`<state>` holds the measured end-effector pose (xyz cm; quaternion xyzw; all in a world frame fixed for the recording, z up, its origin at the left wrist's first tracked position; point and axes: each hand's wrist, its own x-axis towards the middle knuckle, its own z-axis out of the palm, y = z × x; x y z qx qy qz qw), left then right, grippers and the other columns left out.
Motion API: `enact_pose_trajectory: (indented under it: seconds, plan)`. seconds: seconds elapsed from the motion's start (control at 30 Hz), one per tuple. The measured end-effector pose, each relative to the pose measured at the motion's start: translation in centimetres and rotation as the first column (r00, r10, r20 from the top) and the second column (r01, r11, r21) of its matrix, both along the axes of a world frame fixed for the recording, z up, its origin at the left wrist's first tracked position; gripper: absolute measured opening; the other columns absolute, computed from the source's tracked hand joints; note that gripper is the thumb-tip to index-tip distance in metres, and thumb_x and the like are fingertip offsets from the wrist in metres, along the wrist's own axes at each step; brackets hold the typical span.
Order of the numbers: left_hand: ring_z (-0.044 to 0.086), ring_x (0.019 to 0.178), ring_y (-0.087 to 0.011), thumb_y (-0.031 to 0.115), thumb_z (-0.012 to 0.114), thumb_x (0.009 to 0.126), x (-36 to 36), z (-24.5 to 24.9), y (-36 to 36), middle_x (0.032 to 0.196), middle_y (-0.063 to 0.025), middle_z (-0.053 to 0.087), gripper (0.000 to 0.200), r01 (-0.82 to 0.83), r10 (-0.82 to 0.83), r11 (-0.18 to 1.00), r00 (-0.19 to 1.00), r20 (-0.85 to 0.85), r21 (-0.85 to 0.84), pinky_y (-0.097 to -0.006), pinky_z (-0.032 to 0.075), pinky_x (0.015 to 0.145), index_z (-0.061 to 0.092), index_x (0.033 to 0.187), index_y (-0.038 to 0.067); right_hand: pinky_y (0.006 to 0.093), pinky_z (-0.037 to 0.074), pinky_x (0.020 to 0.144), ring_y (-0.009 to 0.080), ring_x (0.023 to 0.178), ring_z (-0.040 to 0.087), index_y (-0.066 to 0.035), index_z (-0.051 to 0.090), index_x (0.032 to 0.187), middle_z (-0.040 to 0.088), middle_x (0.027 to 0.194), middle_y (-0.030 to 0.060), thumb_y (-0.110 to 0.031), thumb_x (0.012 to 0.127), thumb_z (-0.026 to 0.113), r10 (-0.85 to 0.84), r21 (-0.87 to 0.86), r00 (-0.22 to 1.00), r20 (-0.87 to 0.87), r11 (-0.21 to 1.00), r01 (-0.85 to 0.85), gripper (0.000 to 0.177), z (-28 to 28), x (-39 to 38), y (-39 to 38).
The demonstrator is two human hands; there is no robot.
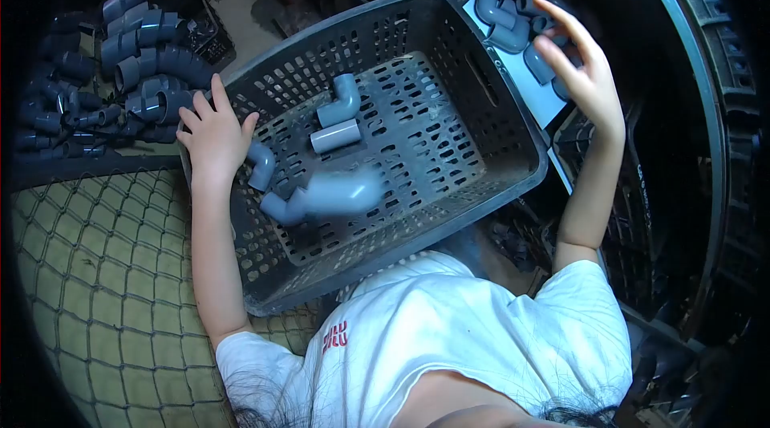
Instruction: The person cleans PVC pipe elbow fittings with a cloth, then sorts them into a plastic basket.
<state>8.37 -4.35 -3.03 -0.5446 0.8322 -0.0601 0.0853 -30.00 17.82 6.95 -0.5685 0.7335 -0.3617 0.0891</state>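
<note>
From the head view, a dark crate point(513, 151) sits tilted in front of the person, and a handful of grey fittings lie in it: an upright elbow point(346, 95), a straight sleeve point(335, 137) just beside it, a small elbow point(263, 165) near the left hand, and a bent piece point(281, 209) beside a larger fitting point(346, 191), which is blurred, perhaps from moving. The left hand point(215, 135) has its fingers spread at the crate's left rim. The right hand point(585, 79) is raised, fingers parted and holding nothing I can make out, close to more fittings point(507, 31) on a pale surface point(544, 107). Many others are piled in a stack point(144, 39) at the left. So only a few pieces are inside, with far more outside; how many belong where, I can't tell.
</note>
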Motion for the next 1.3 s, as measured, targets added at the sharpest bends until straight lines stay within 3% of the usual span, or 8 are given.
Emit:
enact_pose_trajectory:
  seconds: [0.03,0.1,0.23,0.4,0.6,1.07,1.2,1.3]
  plan:
    - [0.034,0.129,-0.0554,0.046,0.063,0.088,0.0,0.0,0.1,0.145,-0.0285,0.031,0.086,0.003,-0.003,1.0,1.0,-0.004,-0.003,-0.0682,0.034,0.098,0.016,0.153,0.013,0.0303,0.049,0.079,0.0221,0.098,0.061,-0.007,0.061,0.128,0.063,0.122,0.0121,-0.037,0.083,0.073,-0.182,0.063,0.982,-0.056,0.981,0.185,0.056,-0.6,-1.7,-0.3]
    - [0.033,0.129,-0.0553,0.046,0.063,0.088,0.0,0.0,0.2,0.145,-0.0284,0.031,0.087,0.001,-0.001,1.0,1.0,-0.001,-0.013,-0.0682,0.034,0.098,0.015,0.153,0.013,0.039,0.046,0.098,0.0335,0.113,0.061,-0.005,0.064,0.121,0.061,0.126,0.0199,-0.034,0.082,0.072,-0.255,0.06,0.855,-0.451,0.947,0.314,0.049,-3.8,-7.6,0.0]
    - [0.032,0.13,-0.0552,0.046,0.063,0.088,0.1,0.0,0.2,0.146,-0.0281,0.031,0.087,-0.011,0.011,1.0,1.0,0.007,-0.01,-0.068,0.034,0.099,0.015,0.153,0.013,0.0407,0.047,0.095,0.0338,0.114,0.058,-0.008,0.061,0.124,0.061,0.125,0.0161,-0.027,0.076,0.075,-0.321,0.122,0.738,-0.593,0.87,0.477,0.053,-7.2,-11.3,0.2]
    - [0.033,0.13,-0.0547,0.047,0.063,0.088,-0.1,0.2,0.2,0.146,-0.028,0.03,0.087,-0.015,0.015,1.0,1.0,0.01,0.0,-0.0679,0.033,0.099,0.015,0.153,0.014,0.0432,0.05,0.091,0.0308,0.113,0.059,-0.015,0.059,0.126,0.06,0.128,0.0074,-0.018,0.079,0.07,-0.343,0.094,0.702,-0.624,0.859,0.504,0.049,-9.8,-11.9,0.0]
    - [0.033,0.13,-0.054,0.047,0.063,0.088,-0.1,-0.1,-0.1,0.146,-0.0271,0.03,0.088,-0.008,0.008,1.0,1.0,0.009,0.003,-0.0682,0.033,0.099,0.015,0.153,0.013,0.0422,0.05,0.091,0.0299,0.113,0.059,-0.014,0.059,0.126,0.06,0.127,0.0072,-0.02,0.078,0.07,-0.249,0.111,0.69,-0.679,0.895,0.432,0.049,-10.5,-12.3,0.4]
    - [0.033,0.129,-0.0546,0.048,0.063,0.088,0.0,-0.2,0.0,0.145,-0.0277,0.031,0.089,0.002,-0.002,1.0,1.0,0.018,-0.004,-0.068,0.034,0.098,0.014,0.153,0.013,0.0407,0.052,0.087,0.0296,0.106,0.063,-0.009,0.063,0.119,0.066,0.116,0.0105,-0.032,0.077,0.07,-0.347,0.027,0.704,-0.62,0.887,0.461,0.049,-6.6,-7.1,-0.2]
    - [0.031,0.131,-0.0546,0.044,0.066,0.087,-0.2,0.2,0.2,0.145,-0.0268,0.031,0.088,-0.014,0.014,1.0,1.0,-0.025,0.007,-0.0692,0.031,0.101,0.017,0.152,0.011,0.0358,0.055,0.079,0.0265,0.096,0.067,-0.014,0.066,0.115,0.068,0.111,0.0089,-0.032,0.079,0.07,-0.356,-0.206,0.716,-0.601,0.934,0.291,0.041,-3.3,-3.4,-0.9]
    - [0.032,0.13,-0.0536,0.044,0.066,0.087,-0.2,0.3,0.2,0.145,-0.0267,0.032,0.088,-0.012,0.012,1.0,0.999,-0.034,0.022,-0.0686,0.032,0.101,0.017,0.152,0.011,0.0342,0.054,0.08,0.024,0.099,0.065,-0.017,0.064,0.124,0.066,0.118,0.0081,-0.032,0.072,0.081,0.062,-0.171,0.881,-0.47,0.972,-0.16,0.056,-0.6,-0.9,-0.7]
